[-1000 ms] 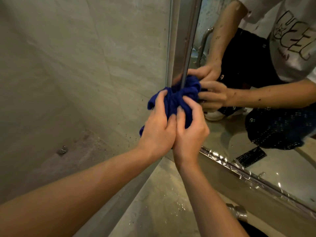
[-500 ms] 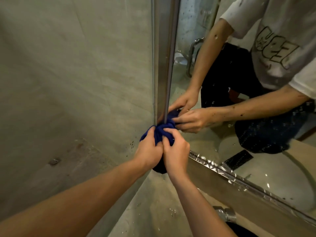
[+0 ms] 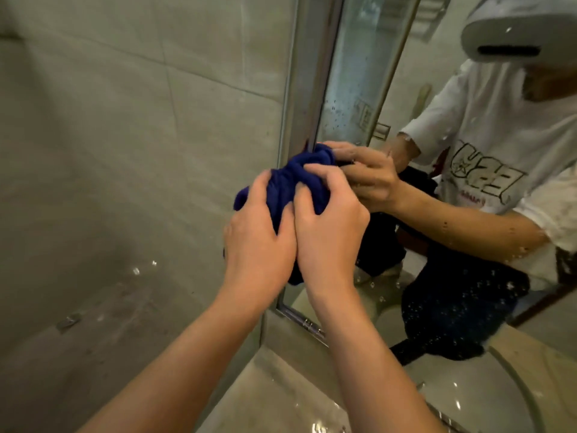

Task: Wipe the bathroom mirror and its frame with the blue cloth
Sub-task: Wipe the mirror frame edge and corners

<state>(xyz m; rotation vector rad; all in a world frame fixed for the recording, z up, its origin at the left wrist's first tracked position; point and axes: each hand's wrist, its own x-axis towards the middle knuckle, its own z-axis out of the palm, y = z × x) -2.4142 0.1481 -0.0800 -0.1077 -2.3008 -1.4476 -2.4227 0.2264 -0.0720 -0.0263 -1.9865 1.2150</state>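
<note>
Blue cloth [image 3: 299,179], bunched into a thick wad, is sitting against the vertical metal frame [image 3: 307,89] at the left edge of the mirror [image 3: 390,89], roughly at mid-height of the visible frame. From the head view, I am gripping it with both hands side by side, thumbs touching each other. My left hand [image 3: 259,242] is curling its fingers over the left portion of the wad, with folds of fabric bulging out past the fingertips toward the tiled wall [image 3: 125,135]. My right hand [image 3: 327,226] is clutching the right portion, fingers bent and digging into the fabric where it is meeting the glass. A small tail of cloth is hanging below my palms. The mirror is showing the same grip in reflection, along with a white printed shirt and dark speckled trousers; spots and droplets are dotting the glass surface. Below, the frame's bottom rail [image 3: 299,320] is running along a wet stone countertop [image 3: 281,395], where the rim of a basin [image 3: 515,379] is curving in at the lower right.
</note>
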